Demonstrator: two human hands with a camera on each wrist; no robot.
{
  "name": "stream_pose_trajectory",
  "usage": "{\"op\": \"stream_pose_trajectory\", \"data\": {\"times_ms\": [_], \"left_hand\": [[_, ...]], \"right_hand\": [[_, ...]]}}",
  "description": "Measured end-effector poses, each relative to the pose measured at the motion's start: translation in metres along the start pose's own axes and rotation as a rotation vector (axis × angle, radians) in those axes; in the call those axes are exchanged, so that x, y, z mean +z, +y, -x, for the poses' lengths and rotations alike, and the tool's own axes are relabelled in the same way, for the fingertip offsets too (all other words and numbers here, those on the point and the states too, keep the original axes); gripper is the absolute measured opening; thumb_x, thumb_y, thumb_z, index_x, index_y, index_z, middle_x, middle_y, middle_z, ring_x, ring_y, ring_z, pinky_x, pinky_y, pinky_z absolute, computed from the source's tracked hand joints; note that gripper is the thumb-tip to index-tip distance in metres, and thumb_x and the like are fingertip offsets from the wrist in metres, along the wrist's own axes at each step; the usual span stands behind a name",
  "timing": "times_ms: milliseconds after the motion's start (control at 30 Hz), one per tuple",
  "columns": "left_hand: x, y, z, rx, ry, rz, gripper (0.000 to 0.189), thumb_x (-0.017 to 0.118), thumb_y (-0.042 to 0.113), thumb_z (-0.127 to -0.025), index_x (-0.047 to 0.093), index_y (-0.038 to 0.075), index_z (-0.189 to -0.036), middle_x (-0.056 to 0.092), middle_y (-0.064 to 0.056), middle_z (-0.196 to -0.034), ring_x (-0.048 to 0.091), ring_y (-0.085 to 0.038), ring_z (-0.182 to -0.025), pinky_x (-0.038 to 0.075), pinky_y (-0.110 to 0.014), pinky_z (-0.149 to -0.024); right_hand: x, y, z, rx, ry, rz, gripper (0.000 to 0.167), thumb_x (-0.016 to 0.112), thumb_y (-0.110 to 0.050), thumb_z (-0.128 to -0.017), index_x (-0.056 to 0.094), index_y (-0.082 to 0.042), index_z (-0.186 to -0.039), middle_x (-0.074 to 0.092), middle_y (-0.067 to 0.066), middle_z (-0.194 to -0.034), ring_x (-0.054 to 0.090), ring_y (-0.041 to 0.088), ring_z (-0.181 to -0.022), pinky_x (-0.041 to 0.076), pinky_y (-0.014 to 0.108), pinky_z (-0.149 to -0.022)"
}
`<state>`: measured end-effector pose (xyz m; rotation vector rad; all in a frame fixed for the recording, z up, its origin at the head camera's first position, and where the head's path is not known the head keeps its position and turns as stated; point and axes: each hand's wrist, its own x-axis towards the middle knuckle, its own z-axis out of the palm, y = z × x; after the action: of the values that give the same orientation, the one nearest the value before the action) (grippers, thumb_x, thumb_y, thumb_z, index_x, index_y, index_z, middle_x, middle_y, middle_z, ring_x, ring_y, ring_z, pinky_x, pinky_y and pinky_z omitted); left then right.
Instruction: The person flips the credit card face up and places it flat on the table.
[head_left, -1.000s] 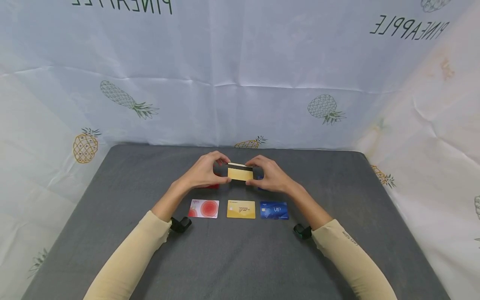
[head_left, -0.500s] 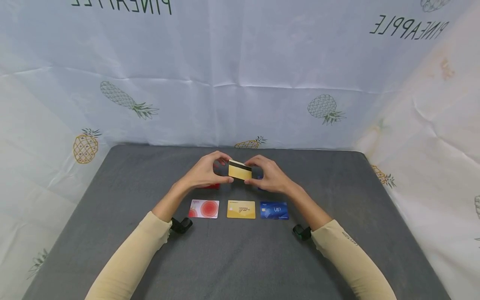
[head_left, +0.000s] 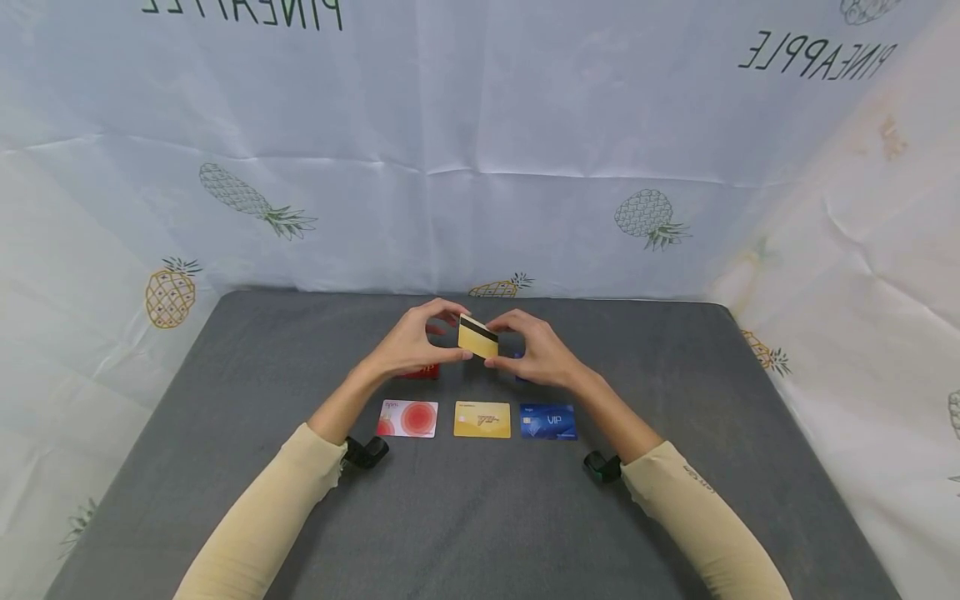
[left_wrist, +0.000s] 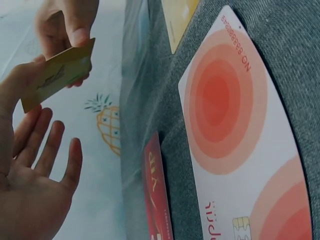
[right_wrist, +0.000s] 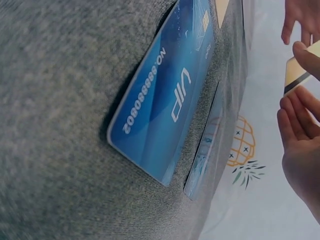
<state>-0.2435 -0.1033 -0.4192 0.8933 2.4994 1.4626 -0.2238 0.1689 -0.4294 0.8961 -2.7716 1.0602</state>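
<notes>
Between both hands, above the table, a gold plastic card (head_left: 477, 337) is held up tilted, its black-striped back toward the head camera. My left hand (head_left: 412, 340) pinches its left end between thumb and fingers. At the other end my right hand (head_left: 537, 347) pinches it the same way. The left wrist view shows the card's printed gold face (left_wrist: 57, 75). Below the hands lie a white card with red circles (head_left: 408, 418), another gold card (head_left: 482, 419) and a blue VIP card (head_left: 548, 422) in a row.
Behind the row, a red VIP card (head_left: 423, 372) lies partly hidden by the left hand. Another blue card (right_wrist: 204, 150) lies behind the blue VIP card, mostly covered by the right hand in the head view. A pineapple-print cloth (head_left: 450, 233) hangs behind the grey table (head_left: 480, 517).
The held gold card has turned, its left end rising and its right end dropping and angling away. Both hands have drawn slightly closer together. The cards on the table have not moved.
</notes>
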Motion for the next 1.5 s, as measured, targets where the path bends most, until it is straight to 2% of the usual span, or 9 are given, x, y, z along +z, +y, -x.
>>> {"op": "stream_pose_trajectory", "data": {"times_ms": [300,467,733,1133,1233,1400,1500], "left_hand": [[0.003,0.0,-0.002,0.023,-0.009,0.103,0.057,0.089,0.014,-0.088,0.066,0.01,-0.14,0.069,-0.012,-0.141,0.067,-0.032,-0.128,0.058,-0.054,-0.11],[0.004,0.0,-0.002,0.027,-0.004,0.122,0.057,0.088,0.011,-0.087,0.065,0.007,-0.139,0.069,-0.015,-0.138,0.068,-0.033,-0.127,0.058,-0.055,-0.11],[0.004,-0.001,-0.002,0.017,0.001,0.109,0.056,0.089,0.013,-0.086,0.066,0.006,-0.136,0.069,-0.016,-0.131,0.068,-0.033,-0.116,0.059,-0.055,-0.107],[0.007,0.0,0.0,0.01,0.014,0.038,0.055,0.088,0.021,-0.087,0.067,0.009,-0.137,0.068,-0.013,-0.128,0.065,-0.028,-0.107,0.06,-0.049,-0.099],[0.007,0.0,0.0,0.015,0.012,0.04,0.055,0.088,0.021,-0.087,0.067,0.009,-0.136,0.068,-0.016,-0.126,0.064,-0.032,-0.106,0.059,-0.052,-0.098],[0.007,0.002,0.0,0.041,0.006,0.055,0.057,0.088,0.021,-0.087,0.066,0.003,-0.136,0.07,-0.018,-0.127,0.062,-0.046,-0.109,0.057,-0.061,-0.099],[0.007,0.002,0.0,0.048,0.002,0.051,0.057,0.088,0.022,-0.086,0.066,0.003,-0.136,0.07,-0.019,-0.128,0.062,-0.049,-0.109,0.057,-0.061,-0.099]], "right_hand": [[0.001,0.0,0.0,-0.021,-0.003,-0.022,0.059,0.091,-0.027,-0.089,0.068,-0.006,-0.14,0.069,0.014,-0.138,0.069,0.035,-0.131,0.055,0.057,-0.113],[0.001,-0.001,0.0,-0.027,-0.003,-0.024,0.059,0.09,-0.027,-0.09,0.068,-0.006,-0.141,0.069,0.014,-0.139,0.069,0.035,-0.131,0.055,0.056,-0.113],[-0.005,0.0,0.003,0.018,-0.005,-0.043,0.062,0.09,-0.03,-0.09,0.067,-0.004,-0.142,0.069,0.014,-0.14,0.068,0.036,-0.134,0.053,0.059,-0.115],[-0.019,-0.001,0.001,-0.002,0.065,-0.065,0.057,0.088,-0.026,-0.093,0.068,-0.007,-0.142,0.069,0.014,-0.14,0.068,0.037,-0.134,0.052,0.061,-0.116],[-0.021,-0.003,0.001,-0.006,0.078,-0.07,0.055,0.087,-0.025,-0.093,0.069,-0.009,-0.142,0.07,0.013,-0.14,0.068,0.037,-0.134,0.051,0.061,-0.116],[-0.024,-0.008,0.0,-0.02,0.099,-0.068,0.054,0.087,-0.023,-0.093,0.069,-0.009,-0.142,0.069,0.013,-0.142,0.068,0.036,-0.134,0.052,0.058,-0.116],[-0.025,-0.012,-0.001,-0.031,0.108,-0.076,0.054,0.087,-0.022,-0.093,0.069,-0.008,-0.142,0.069,0.013,-0.143,0.067,0.036,-0.134,0.052,0.057,-0.117]]}}
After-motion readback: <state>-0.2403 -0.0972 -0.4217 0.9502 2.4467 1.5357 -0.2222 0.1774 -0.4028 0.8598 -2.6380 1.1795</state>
